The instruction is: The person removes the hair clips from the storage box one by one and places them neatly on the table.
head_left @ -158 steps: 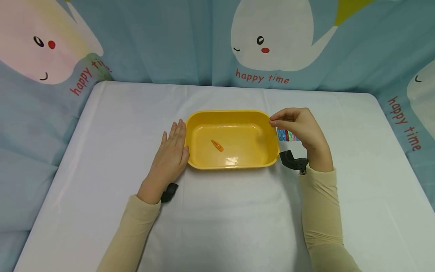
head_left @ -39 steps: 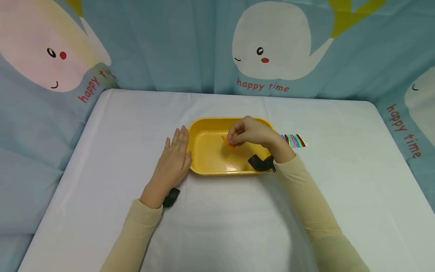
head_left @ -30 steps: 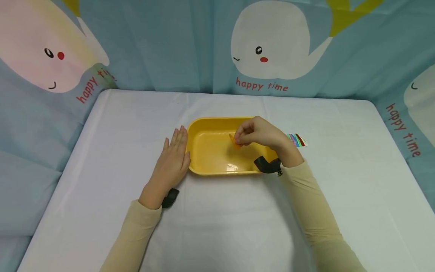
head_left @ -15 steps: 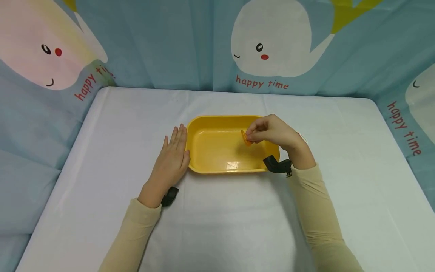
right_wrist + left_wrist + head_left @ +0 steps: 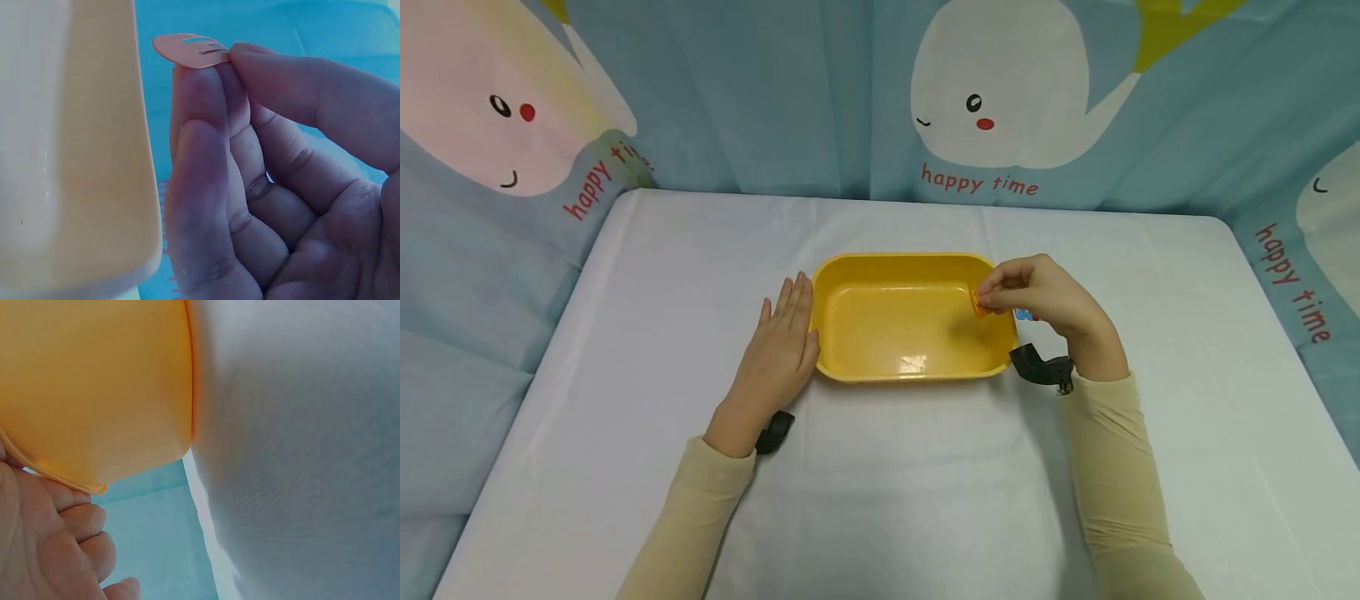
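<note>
A yellow plastic basin (image 5: pixel 887 329) sits mid-table in the head view, with nothing lying in it. My left hand (image 5: pixel 772 354) rests flat against its left end, fingers extended along the rim. Over the basin's right end, my right hand (image 5: pixel 1048 300) pinches an orange snap hair clip (image 5: pixel 978 303) between thumb and fingertips. The right wrist view shows that hair clip (image 5: pixel 187 53) held by its narrow end, above and beside the basin wall (image 5: pixel 106 156). A few coloured hair clips (image 5: pixel 1024 315) peek out below the right hand, which hides the others.
A white cloth (image 5: pixel 910 483) covers the table. Behind it hangs a blue curtain (image 5: pixel 775 100) printed with whales. Black wrist cameras are strapped on both wrists; the right one (image 5: pixel 1041 365) hangs close to the basin's right rim.
The orange hair clip, earlier lying in the basin, is now in my right hand's pinch. That hand has moved right with it, from mid-basin to the right end. The left hand stays put.
</note>
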`<state>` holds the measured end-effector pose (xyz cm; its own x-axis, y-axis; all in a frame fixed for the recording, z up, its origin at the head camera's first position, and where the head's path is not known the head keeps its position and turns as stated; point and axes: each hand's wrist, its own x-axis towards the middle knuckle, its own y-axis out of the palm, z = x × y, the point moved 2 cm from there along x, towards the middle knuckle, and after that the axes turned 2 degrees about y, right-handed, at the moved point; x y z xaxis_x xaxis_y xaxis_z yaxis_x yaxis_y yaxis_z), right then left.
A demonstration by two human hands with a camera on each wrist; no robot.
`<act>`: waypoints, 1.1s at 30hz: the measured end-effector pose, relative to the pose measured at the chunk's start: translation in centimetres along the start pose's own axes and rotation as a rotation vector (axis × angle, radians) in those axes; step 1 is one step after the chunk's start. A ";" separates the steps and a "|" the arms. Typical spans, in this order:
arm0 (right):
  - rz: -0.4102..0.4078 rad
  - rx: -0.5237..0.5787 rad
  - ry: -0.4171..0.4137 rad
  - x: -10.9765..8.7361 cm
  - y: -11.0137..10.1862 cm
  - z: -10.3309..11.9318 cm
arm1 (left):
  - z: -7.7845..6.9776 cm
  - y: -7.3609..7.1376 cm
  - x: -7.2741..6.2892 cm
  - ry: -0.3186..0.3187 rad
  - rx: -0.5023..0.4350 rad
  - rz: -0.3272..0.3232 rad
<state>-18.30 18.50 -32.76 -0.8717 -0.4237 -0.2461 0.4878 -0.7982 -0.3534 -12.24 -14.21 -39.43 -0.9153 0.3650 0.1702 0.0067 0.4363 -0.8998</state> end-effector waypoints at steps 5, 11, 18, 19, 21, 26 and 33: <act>-0.018 -0.015 0.013 -0.5 -0.6 -0.5 | 0.0 0.1 0.0 0.000 0.000 0.000; -0.055 -0.039 0.018 -1.1 -1.1 -1.0 | -0.1 0.1 0.0 -0.002 0.000 0.008; -0.078 0.013 0.032 -1.6 -1.8 -1.9 | -0.1 0.0 0.0 -0.001 -0.004 0.011; -0.084 0.019 0.035 -1.6 -1.9 -2.0 | -0.1 0.0 0.0 0.000 -0.005 0.010; -0.086 0.030 0.035 -1.8 -2.0 -2.3 | -0.2 0.0 0.0 0.002 -0.007 0.006; -0.088 0.043 0.018 -2.0 -2.5 -2.9 | -0.2 -0.1 0.0 0.006 -0.010 0.007; -0.112 0.068 0.012 -2.0 -3.1 -3.9 | 0.0 -0.1 0.0 -0.001 -0.002 0.009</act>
<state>-17.87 23.48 -34.69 -0.9196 -0.3259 -0.2196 0.3832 -0.8675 -0.3172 -12.27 -14.25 -39.36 -0.9155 0.3684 0.1616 0.0160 0.4347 -0.9004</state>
